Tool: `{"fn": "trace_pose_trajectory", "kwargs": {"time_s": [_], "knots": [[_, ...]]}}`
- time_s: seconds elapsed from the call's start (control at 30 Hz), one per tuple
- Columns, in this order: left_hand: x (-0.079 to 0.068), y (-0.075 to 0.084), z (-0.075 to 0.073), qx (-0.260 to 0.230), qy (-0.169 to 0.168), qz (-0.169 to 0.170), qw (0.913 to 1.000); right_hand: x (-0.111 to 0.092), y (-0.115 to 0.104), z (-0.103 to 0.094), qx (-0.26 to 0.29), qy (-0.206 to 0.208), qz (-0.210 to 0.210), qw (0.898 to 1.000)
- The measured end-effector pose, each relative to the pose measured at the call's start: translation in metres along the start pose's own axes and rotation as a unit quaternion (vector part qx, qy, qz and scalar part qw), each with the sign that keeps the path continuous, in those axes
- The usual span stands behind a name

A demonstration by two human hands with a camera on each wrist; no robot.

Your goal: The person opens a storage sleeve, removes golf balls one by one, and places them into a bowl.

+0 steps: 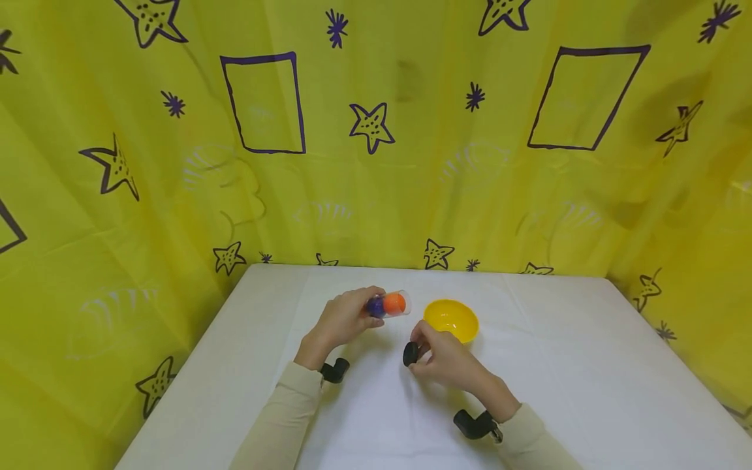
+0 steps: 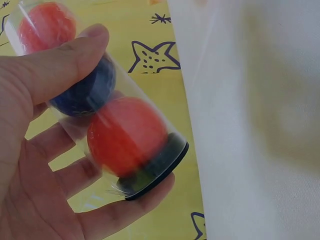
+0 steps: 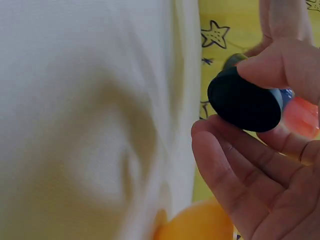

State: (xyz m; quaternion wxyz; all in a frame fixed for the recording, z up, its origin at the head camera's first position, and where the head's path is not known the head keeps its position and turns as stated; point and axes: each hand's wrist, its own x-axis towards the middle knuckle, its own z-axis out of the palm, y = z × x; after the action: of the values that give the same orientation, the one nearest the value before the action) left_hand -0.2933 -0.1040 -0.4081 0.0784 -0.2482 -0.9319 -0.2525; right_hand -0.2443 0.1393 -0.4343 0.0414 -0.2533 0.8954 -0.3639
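Gripping a clear tube (image 2: 123,87) in the left hand (image 1: 346,318) now, with the thumb laid firmly across the near side and the other fingers curled behind it. Showing three balls through the wall: first an orange ball (image 2: 127,136) beside the black base (image 2: 159,172), then a dark blue ball (image 2: 86,95) under the left thumb, then a reddish ball (image 2: 47,25) up toward the clear end. Aiming that clear end away from the left hand, out toward the side of the right hand (image 1: 443,359), up over the white desk (image 1: 558,378).

Across to the right hand: pinching a round black lid (image 3: 245,100) between thumb and fingers, with a broad flat face turned to the wrist camera! Holding the lid apart from the tube, on the side nearer the person.

Sitting just beyond the right hand, partly hidden by it in the head view: a yellow bowl (image 1: 451,313). Covering both forearms, just behind the hands: beige sleeves (image 1: 282,405). Hanging well beyond both hands: a yellow curtain (image 1: 411,189), printed with dark stars and four-sided outlines.
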Motion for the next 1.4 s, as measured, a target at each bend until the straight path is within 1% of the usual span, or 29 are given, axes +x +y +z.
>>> {"fn": "trace_pose_trajectory", "kwargs": {"time_s": [0.17, 0.33, 0.47, 0.63, 0.73, 0.83, 0.93, 1.07, 1.2, 1.27, 1.4], "knots": [[0.001, 0.000, 0.000, -0.007, 0.005, -0.003, 1.0000, 0.001, 0.006, 0.009, -0.010, -0.014, 0.014, 1.000], [0.001, 0.001, 0.000, -0.012, 0.002, -0.001, 0.9999, 0.002, 0.011, 0.013, -0.015, -0.018, 0.035, 0.999], [0.000, 0.002, 0.000, -0.013, -0.002, 0.000, 0.9999, 0.001, 0.011, 0.015, -0.020, -0.018, 0.064, 0.998], [0.000, 0.004, 0.000, -0.013, -0.012, 0.003, 0.9998, 0.000, 0.010, 0.016, -0.042, -0.016, 0.098, 0.994], [0.000, 0.004, 0.001, -0.014, -0.016, 0.003, 0.9998, 0.000, 0.009, 0.018, -0.066, -0.017, 0.099, 0.993], [0.000, 0.004, 0.002, -0.009, -0.019, -0.002, 0.9998, 0.001, 0.009, 0.019, -0.082, -0.020, 0.091, 0.992], [0.000, 0.002, 0.003, -0.005, -0.021, -0.007, 0.9998, 0.001, 0.007, 0.019, -0.085, -0.024, 0.085, 0.992], [0.001, 0.001, 0.004, 0.001, -0.020, -0.004, 0.9998, 0.000, 0.004, 0.015, -0.079, -0.031, 0.077, 0.993], [0.000, 0.003, 0.003, 0.006, -0.012, 0.001, 0.9999, -0.001, -0.001, 0.009, -0.049, -0.029, 0.074, 0.996], [0.000, 0.004, 0.002, 0.006, -0.008, 0.003, 0.9999, -0.001, -0.003, 0.004, -0.030, -0.017, 0.079, 0.996], [-0.001, 0.006, 0.001, 0.016, 0.004, 0.014, 0.9998, 0.001, -0.003, -0.004, -0.003, 0.032, 0.084, 0.996]]}}
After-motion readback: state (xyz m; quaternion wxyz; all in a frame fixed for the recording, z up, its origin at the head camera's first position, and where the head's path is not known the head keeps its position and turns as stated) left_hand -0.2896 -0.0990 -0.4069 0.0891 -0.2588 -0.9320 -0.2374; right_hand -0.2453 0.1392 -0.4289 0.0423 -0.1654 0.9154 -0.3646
